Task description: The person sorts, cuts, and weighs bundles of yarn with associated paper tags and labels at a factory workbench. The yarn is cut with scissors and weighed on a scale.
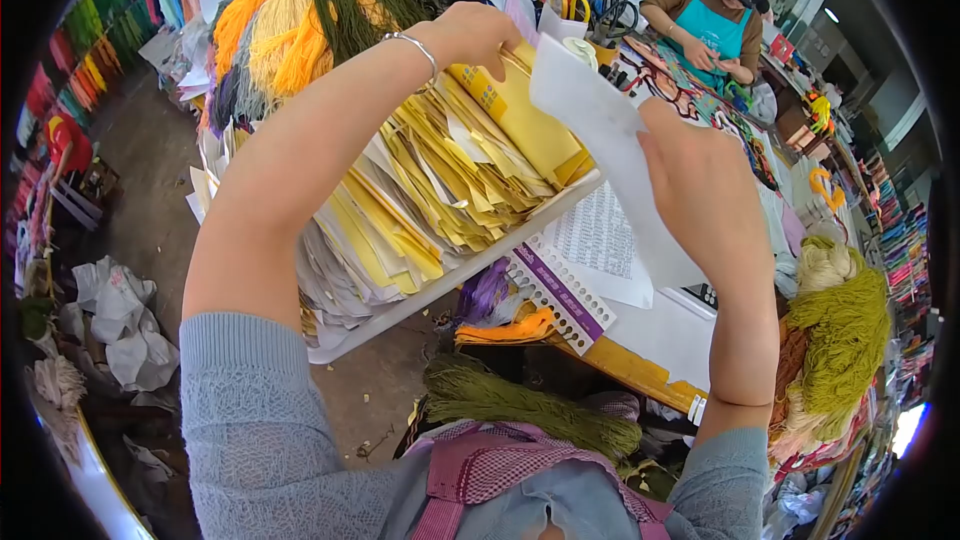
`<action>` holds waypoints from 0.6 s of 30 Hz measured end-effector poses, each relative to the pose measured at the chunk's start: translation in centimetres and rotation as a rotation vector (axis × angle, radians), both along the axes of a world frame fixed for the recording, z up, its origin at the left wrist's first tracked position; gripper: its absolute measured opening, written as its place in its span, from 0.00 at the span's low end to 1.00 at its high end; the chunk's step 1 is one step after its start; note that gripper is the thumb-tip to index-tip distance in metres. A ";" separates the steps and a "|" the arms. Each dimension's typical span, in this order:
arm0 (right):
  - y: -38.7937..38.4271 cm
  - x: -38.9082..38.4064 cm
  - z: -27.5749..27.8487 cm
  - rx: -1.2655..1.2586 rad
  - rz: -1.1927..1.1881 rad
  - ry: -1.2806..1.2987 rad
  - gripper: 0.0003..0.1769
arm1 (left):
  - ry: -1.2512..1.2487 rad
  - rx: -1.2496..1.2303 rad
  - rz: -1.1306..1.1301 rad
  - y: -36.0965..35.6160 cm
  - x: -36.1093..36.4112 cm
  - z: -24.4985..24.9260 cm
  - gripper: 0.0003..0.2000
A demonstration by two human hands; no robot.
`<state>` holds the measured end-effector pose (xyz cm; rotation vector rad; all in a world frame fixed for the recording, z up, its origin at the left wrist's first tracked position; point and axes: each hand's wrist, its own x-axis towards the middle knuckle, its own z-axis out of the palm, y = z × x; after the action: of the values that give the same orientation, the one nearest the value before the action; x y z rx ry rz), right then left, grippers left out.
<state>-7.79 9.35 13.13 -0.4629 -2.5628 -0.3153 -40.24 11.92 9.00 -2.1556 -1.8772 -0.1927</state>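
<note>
A long white tray is packed with upright yellow and white paper envelopes. At its far end, my left hand has thumb and fingers closed at the top edge of a yellow envelope; the fingertips are partly hidden. A bracelet circles that wrist. My right hand grips a white paper sheet, raised beside the tray and slanting down. Below it are a printed sheet and a purple-and-white card with punched holes.
Orange, cream and dark green yarn hanks lie beyond the tray. Scissors stand at the back. Across the table sits a person in a teal apron. Olive yarn is piled at right; another hank lies near my lap.
</note>
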 end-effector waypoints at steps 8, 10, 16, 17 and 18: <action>0.9 -6.0 -3.0 -0.001 -0.002 -0.154 0.04 | -0.060 0.003 0.124 -0.8 -0.5 0.2 0.21; 1.7 -6.5 -3.8 0.017 -0.005 -0.169 0.04 | -0.291 -0.409 0.017 -2.0 -1.6 0.7 0.25; 3.3 -5.3 -4.7 -0.039 -0.056 -0.136 0.04 | -0.123 -0.371 -0.073 -5.4 -2.4 -1.1 0.26; 3.2 -4.9 -4.6 -0.048 -0.074 -0.130 0.04 | -0.122 -0.370 -0.073 -5.3 -2.2 -0.9 0.26; 3.2 -4.5 -4.5 -0.055 -0.092 -0.124 0.04 | -0.145 -0.383 -0.037 -4.9 -2.3 -0.8 0.24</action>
<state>-12.32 12.58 8.61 -0.6008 -2.6806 -0.3161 -42.56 7.01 8.16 -2.4841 -2.0968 0.0061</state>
